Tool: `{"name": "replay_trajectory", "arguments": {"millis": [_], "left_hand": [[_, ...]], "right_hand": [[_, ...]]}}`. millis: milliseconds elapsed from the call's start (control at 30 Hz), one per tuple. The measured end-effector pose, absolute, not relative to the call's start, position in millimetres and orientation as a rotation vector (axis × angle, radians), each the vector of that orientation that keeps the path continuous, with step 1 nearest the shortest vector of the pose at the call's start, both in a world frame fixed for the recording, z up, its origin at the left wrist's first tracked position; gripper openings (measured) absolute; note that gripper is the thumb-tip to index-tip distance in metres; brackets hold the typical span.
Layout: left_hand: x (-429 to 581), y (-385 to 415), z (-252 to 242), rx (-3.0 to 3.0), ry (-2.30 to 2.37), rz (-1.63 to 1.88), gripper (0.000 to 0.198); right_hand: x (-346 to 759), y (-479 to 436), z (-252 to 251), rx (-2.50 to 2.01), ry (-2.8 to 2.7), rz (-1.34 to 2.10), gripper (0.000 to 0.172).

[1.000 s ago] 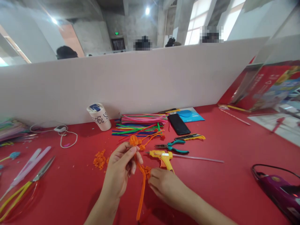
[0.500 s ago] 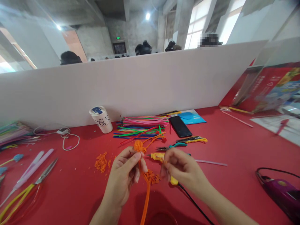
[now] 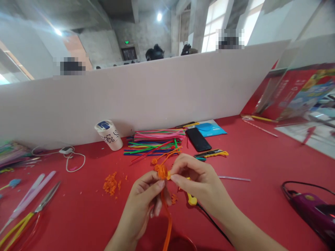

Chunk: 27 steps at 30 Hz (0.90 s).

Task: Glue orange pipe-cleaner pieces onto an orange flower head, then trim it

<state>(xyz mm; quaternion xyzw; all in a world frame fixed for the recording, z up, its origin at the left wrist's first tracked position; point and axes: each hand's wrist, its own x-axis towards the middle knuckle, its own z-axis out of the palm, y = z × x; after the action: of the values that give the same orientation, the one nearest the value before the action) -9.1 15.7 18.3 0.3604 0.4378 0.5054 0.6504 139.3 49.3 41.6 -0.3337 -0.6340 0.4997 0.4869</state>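
Observation:
My left hand (image 3: 146,197) pinches an orange chenille piece (image 3: 161,171) with a rounded, looped head between thumb and fingers. From that hand a long orange strand (image 3: 168,223) hangs down toward the table's near edge. My right hand (image 3: 197,177) is closed in a pinch right beside the rounded head; what lies between its fingertips is too small to make out. Behind and below the right hand lies a yellow-handled tool (image 3: 192,200) with a black cord, mostly covered. Small orange clippings (image 3: 174,198) show between the hands, and a larger pile of orange clippings (image 3: 110,183) lies left.
Coloured chenille stems (image 3: 154,141) lie at the back beside a white cup (image 3: 109,135) and a black phone (image 3: 198,139). Yellow-handled scissors (image 3: 39,209) are at left, a purple device (image 3: 311,212) at right. A white partition (image 3: 157,94) stands behind.
My right hand has moved left and up to the orange piece, covering the teal-handled pliers and much of the yellow tool. My left hand keeps its hold. The view has shifted slightly.

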Motion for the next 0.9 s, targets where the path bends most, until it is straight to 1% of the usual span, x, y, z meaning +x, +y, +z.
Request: {"name": "replay_trajectory", "arguments": {"millis": [133, 200, 567, 667, 800, 900], "left_hand": [[-8, 15, 18, 0.785, 0.975, 1.109, 0.015], [-8, 15, 18, 0.775, 0.972, 1.104, 0.014], [-8, 14, 20, 0.764, 0.97, 1.09, 0.011], [-9, 13, 20, 0.768, 0.966, 1.084, 0.01], [-9, 14, 19, 0.763, 0.96, 1.091, 0.011], [-9, 14, 19, 0.764, 0.947, 1.109, 0.013]], "right_hand": [[143, 53, 41, -0.825, -1.479, 1.383, 0.007], [143, 54, 40, -0.85, -1.484, 1.398, 0.008], [140, 51, 39, -0.934, -1.63, 1.165, 0.007], [139, 49, 39, -0.955, -1.695, 1.02, 0.009], [138, 47, 36, -0.923, -1.799, 0.625, 0.011], [138, 44, 31, -0.766, -1.861, 0.378, 0.012]]}}
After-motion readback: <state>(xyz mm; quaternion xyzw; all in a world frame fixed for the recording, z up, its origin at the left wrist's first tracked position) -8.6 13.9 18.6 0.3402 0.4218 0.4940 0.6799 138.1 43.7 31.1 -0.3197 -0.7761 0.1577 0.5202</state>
